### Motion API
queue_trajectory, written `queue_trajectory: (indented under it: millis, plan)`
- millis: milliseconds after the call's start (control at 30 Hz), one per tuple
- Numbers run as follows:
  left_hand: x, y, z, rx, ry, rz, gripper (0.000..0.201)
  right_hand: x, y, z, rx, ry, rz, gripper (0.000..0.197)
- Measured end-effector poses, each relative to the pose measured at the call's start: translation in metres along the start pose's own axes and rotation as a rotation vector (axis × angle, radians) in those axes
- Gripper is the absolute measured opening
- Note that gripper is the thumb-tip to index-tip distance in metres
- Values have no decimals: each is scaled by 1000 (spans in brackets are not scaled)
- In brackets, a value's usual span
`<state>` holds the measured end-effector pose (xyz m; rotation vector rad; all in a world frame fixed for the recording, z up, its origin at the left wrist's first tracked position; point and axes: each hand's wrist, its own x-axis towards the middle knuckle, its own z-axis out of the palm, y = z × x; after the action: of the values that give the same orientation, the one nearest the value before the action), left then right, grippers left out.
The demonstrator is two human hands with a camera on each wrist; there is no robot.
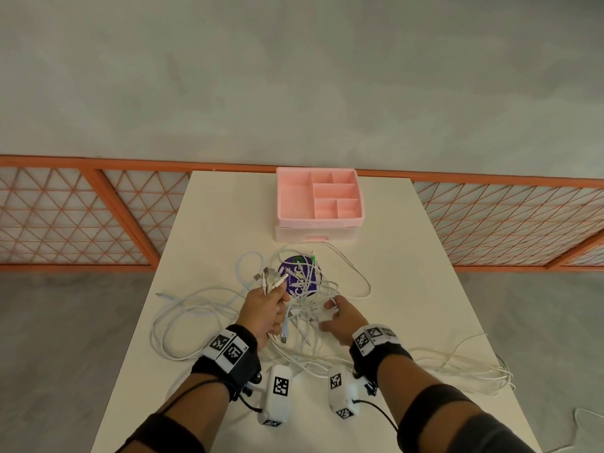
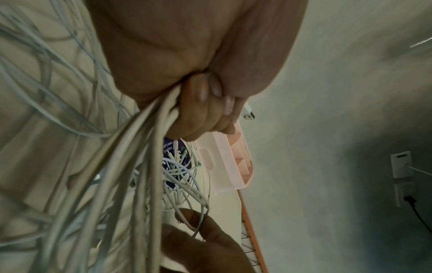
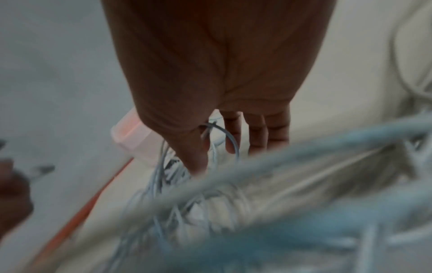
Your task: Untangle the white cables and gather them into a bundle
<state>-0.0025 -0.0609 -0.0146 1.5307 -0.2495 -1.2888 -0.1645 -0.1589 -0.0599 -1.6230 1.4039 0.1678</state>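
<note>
Many white cables (image 1: 307, 308) lie tangled across the middle of the bench (image 1: 209, 223), some trailing off its right edge. Several cable ends are gathered in the left hand (image 1: 265, 308), whose fingers (image 2: 198, 114) are curled tight round the strands, the plugs (image 1: 268, 276) sticking out above the fist. Just beside it, the right hand (image 1: 343, 317) reaches into the tangle with fingers (image 3: 257, 133) nearly straight, a thin strand looped by the thumb. Under the cables sits a purple disc (image 1: 295, 276). Farther back stands a pink organizer tray (image 1: 294, 204).
</note>
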Motion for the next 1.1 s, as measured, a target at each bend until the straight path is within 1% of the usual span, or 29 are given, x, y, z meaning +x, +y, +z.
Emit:
queue_trajectory:
  millis: [33, 67, 100, 167, 267, 333, 533, 700, 833, 900, 967, 1033, 1100]
  plan:
    - [-1, 0, 1, 3, -3, 2, 34, -2, 2, 4, -93, 36, 14, 58]
    - [-1, 0, 1, 8, -7, 5, 34, -5, 3, 8, -122, 74, 37, 71]
    - [-2, 0, 2, 14, -11, 9, 34, -8, 4, 12, -119, 109, 55, 78]
    - [-2, 0, 2, 24, -13, 20, 33, -12, 7, 19, -103, 163, 56, 84]
    - [-3, 1, -1, 22, -11, 27, 32, -10, 9, 21, -116, 197, -4, 86]
    - [-4, 0, -2, 18, -8, 30, 33, -9, 9, 19, -140, 170, -20, 85]
    - [-7, -2, -1, 39, 1, 28, 33, -11, 8, 22, -106, 131, 24, 72]
    - [-9, 1, 2, 38, -5, 33, 33, -10, 5, 22, -10, 130, 21, 80]
    - [-8, 2, 1, 40, -2, 36, 33, -11, -2, 23, -85, 132, 33, 75]
    - [-7, 2, -1, 40, 1, 35, 33, -14, -8, 20, -163, 88, 2, 77]
    - [-5, 2, -2, 32, 4, 34, 32, -18, -16, 12, -243, 40, -66, 78]
    - [-3, 1, -3, 15, 5, 34, 32, -22, -27, -1, -278, 46, -153, 77]
    - [0, 1, -2, 13, 5, 39, 32, -28, -39, -16, -262, 91, -254, 76]
